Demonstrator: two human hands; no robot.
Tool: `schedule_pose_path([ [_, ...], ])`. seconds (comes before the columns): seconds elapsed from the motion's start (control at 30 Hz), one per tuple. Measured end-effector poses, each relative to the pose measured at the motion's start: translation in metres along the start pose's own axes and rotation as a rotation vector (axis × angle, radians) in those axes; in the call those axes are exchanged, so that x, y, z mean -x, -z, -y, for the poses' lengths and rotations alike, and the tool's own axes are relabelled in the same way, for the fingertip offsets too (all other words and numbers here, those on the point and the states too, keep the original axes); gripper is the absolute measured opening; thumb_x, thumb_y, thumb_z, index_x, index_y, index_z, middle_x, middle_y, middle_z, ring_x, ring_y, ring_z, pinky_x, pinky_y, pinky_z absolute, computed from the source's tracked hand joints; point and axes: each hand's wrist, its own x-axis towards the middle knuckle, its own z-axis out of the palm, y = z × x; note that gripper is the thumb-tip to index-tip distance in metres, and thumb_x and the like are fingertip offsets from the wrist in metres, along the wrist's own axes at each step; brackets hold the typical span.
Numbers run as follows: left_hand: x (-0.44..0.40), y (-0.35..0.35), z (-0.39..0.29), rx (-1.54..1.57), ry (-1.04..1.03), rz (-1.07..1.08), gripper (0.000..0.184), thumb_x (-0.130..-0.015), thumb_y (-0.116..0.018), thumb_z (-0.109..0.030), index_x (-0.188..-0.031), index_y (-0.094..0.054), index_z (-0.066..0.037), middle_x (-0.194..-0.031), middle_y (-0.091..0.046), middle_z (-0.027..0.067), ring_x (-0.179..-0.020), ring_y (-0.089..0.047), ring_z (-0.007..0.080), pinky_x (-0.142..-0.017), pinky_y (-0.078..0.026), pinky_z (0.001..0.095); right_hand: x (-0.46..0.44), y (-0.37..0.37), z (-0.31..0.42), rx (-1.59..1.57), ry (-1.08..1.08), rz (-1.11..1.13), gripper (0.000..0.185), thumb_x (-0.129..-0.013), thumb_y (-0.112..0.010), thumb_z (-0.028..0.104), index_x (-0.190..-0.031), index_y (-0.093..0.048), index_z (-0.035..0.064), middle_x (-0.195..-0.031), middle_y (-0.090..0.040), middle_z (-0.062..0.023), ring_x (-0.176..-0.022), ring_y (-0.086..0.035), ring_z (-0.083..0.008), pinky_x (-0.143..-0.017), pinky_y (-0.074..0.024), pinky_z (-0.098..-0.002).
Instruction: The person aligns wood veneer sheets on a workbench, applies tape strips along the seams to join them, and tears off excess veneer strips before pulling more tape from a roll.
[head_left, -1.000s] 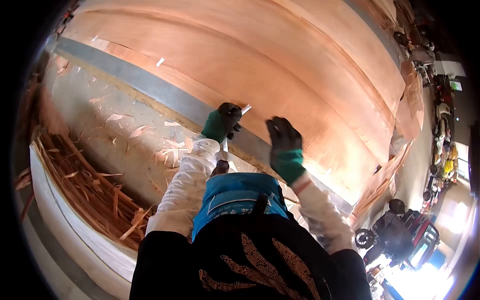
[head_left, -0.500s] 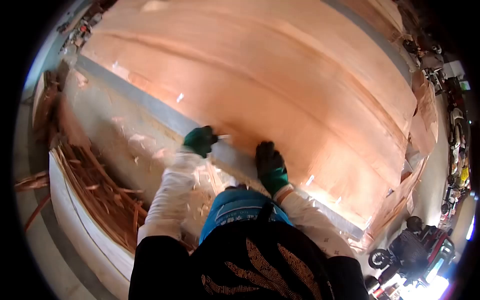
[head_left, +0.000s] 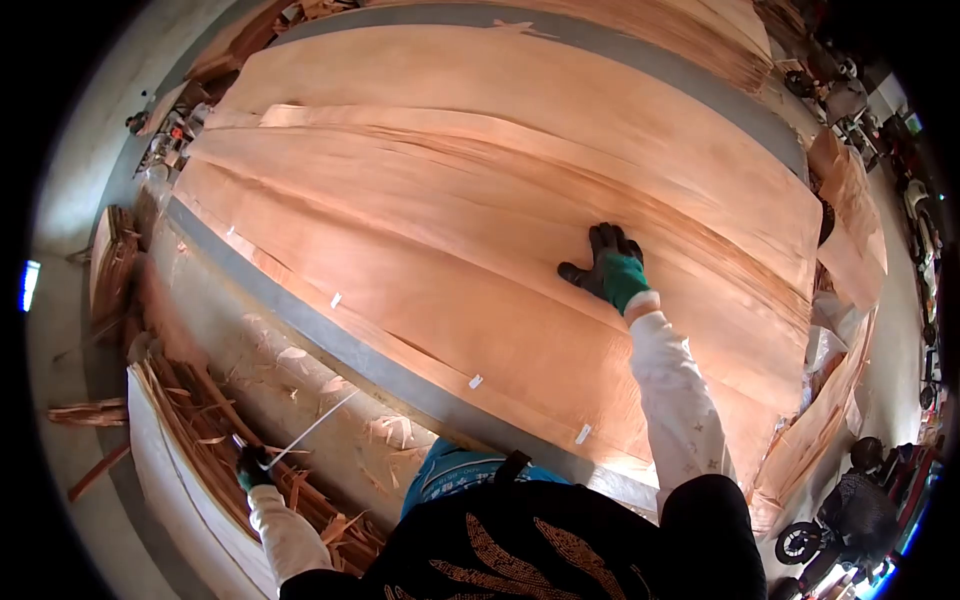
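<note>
My right hand (head_left: 612, 268), in a black and green glove, lies flat with fingers spread on a large sheet of wood veneer (head_left: 420, 230). At the lower left, my left hand (head_left: 255, 468) is closed over the bin of veneer scraps (head_left: 190, 400). A thin pale strip (head_left: 312, 430) juts from it to the upper right. A small shiny tip (head_left: 238, 440) also shows at that hand; what it belongs to is hidden. Small white tape pieces (head_left: 475, 381) dot the near part of the veneer.
A grey table edge (head_left: 330, 345) runs along the near side of the veneer. Scraps (head_left: 395, 430) lie below it. More veneer sheets (head_left: 660, 40) are stacked beyond, and loose pieces (head_left: 845, 200) hang at the right. A motorbike (head_left: 850, 510) stands at the lower right.
My left hand has moved from the table edge down left to above the scrap bin, with the pale strip now in view. My right hand has shifted up and right across the veneer.
</note>
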Motion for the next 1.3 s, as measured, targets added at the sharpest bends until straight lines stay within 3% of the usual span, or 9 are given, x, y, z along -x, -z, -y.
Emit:
schedule_pose_path([
  [0.13, 0.014, 0.002, 0.069, -0.319, 0.114, -0.096, 0.024, -0.092, -0.058, -0.031, -0.089, -0.067, -0.009, -0.074, -0.067, 0.0102, -0.064, -0.065, 0.0252, -0.057, -0.053, 0.0411, 0.014, -0.026, 0.007, -0.003, 0.139, -0.255, 0.065, -0.079, -0.063, 0.052, -0.116, -0.057, 0.0001, -0.120, -0.055, -0.0147, -0.117, -0.048, -0.0311, -0.093, -0.0394, -0.0440],
  [0.23, 0.001, -0.026, 0.078, 0.777, 0.626, -0.176, 0.027, -0.092, -0.059, -0.031, -0.092, -0.068, -0.006, -0.076, -0.068, 0.0103, -0.062, -0.064, 0.0235, -0.053, -0.052, 0.0364, 0.018, -0.033, 0.017, -0.054, 0.189, -0.403, 0.041, -0.081, -0.064, 0.042, -0.096, -0.063, 0.0038, -0.103, -0.063, -0.0114, -0.096, -0.059, -0.0296, -0.077, -0.0447, -0.0434],
  [0.27, 0.005, -0.026, 0.049, 0.495, 0.552, -0.105, 0.025, -0.093, -0.058, -0.027, -0.096, -0.065, -0.003, -0.077, -0.066, 0.0104, -0.057, -0.061, 0.0229, -0.050, -0.051, 0.0321, 0.020, -0.033, 0.022, -0.053, 0.181, -0.390, 0.039, -0.081, -0.064, 0.041, -0.094, -0.063, 0.0045, -0.101, -0.063, -0.0108, -0.093, -0.061, -0.0292, -0.076, -0.0453, -0.0433],
  [0.47, -0.075, -0.084, 0.004, 1.164, 0.481, 0.107, 0.022, -0.094, -0.056, -0.019, -0.105, -0.057, 0.000, -0.078, -0.060, 0.0133, -0.064, -0.060, 0.0261, -0.047, -0.046, 0.0347, -0.015, 0.005, 0.066, 0.116, 0.035, -0.089, 0.042, -0.083, -0.062, 0.042, -0.108, -0.062, 0.0085, -0.106, -0.063, -0.0105, -0.097, -0.060, -0.0308, -0.080, -0.0473, -0.0450],
  [0.53, -0.112, -0.088, -0.007, 1.147, 0.408, 0.233, 0.023, -0.094, -0.056, -0.021, -0.106, -0.058, 0.000, -0.077, -0.061, 0.0131, -0.063, -0.059, 0.0261, -0.048, -0.046, 0.0347, -0.037, 0.014, 0.099, 0.008, 0.141, -0.249, 0.052, -0.082, -0.062, 0.046, -0.120, -0.059, 0.0098, -0.117, -0.061, -0.0125, -0.106, -0.057, -0.0337, -0.085, -0.0469, -0.0468],
  [0.67, -0.173, -0.069, -0.047, 1.030, 0.360, 0.356, 0.024, -0.095, -0.056, -0.024, -0.104, -0.061, -0.002, -0.075, -0.063, 0.0117, -0.055, -0.056, 0.0236, -0.047, -0.047, 0.0322, -0.121, 0.010, 0.181, -0.112, 0.039, 0.125, 0.086, -0.074, -0.067, 0.057, -0.143, -0.039, 0.0135, -0.149, -0.037, -0.0136, -0.136, -0.036, -0.0328, -0.108, -0.0348, -0.0459],
  [1.0, -0.293, -0.077, -0.084, 0.733, 0.197, 0.809, 0.021, -0.094, -0.056, -0.027, -0.091, -0.064, -0.008, -0.059, -0.055, 0.0075, -0.045, -0.051, 0.0171, -0.043, -0.040, 0.0316, -0.209, -0.034, 0.198, 0.000, 0.120, 0.135, 0.083, -0.066, -0.072, 0.063, -0.129, -0.057, 0.0101, -0.130, -0.058, -0.0144, -0.120, -0.054, -0.0305, -0.101, -0.0423, -0.0398],
  [1.27, -0.335, -0.113, -0.142, 0.418, 0.156, 0.787, 0.048, -0.092, -0.056, -0.051, -0.092, -0.070, -0.005, -0.068, -0.067, 0.0090, -0.051, -0.061, 0.0185, -0.049, -0.052, 0.0304, -0.215, -0.005, 0.176, -0.492, -0.115, 0.190, 0.033, -0.075, -0.075, 0.030, -0.093, -0.069, 0.0032, -0.090, -0.069, -0.0165, -0.084, -0.067, -0.0283, -0.075, -0.0531, -0.0376],
  [1.3, -0.341, -0.114, -0.143, 0.368, 0.157, 0.770, 0.049, -0.092, -0.055, -0.051, -0.089, -0.071, -0.005, -0.067, -0.067, 0.0086, -0.051, -0.062, 0.0184, -0.049, -0.052, 0.0301, -0.210, 0.004, 0.179, -0.290, 0.073, 0.104, 0.029, -0.075, -0.075, 0.027, -0.090, -0.069, 0.0029, -0.089, -0.069, -0.0156, -0.082, -0.067, -0.0264, -0.073, -0.0532, -0.0357],
])
